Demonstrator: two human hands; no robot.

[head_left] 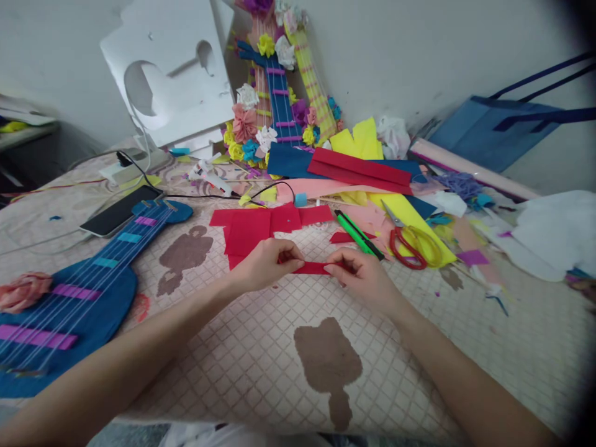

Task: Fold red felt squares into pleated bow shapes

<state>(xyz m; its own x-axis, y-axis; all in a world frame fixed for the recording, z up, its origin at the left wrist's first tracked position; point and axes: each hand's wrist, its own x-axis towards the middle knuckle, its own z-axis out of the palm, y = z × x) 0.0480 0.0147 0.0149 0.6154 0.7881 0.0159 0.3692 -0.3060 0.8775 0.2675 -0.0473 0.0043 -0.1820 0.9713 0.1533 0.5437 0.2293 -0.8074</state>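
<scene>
Between my two hands a small strip of red crepe paper (313, 268) is stretched just over the tablecloth. My left hand (267, 264) pinches its left end, and my right hand (361, 273) pinches the right end. Flat red paper pieces (249, 233) lie just behind my left hand. Beyond my right hand rest a green utility knife (356, 233) and scissors (412, 245) with red and yellow handles, on yellow paper.
On the left lies a blue paper guitar (97, 279) with a pink flower, near a phone (118, 211). A glue gun (212, 177) with its cord sits farther back. Flower-covered guitars (279, 93) and a white foam board (172, 74) lean on the wall. Paper scraps and a blue bag (493, 130) fill the right.
</scene>
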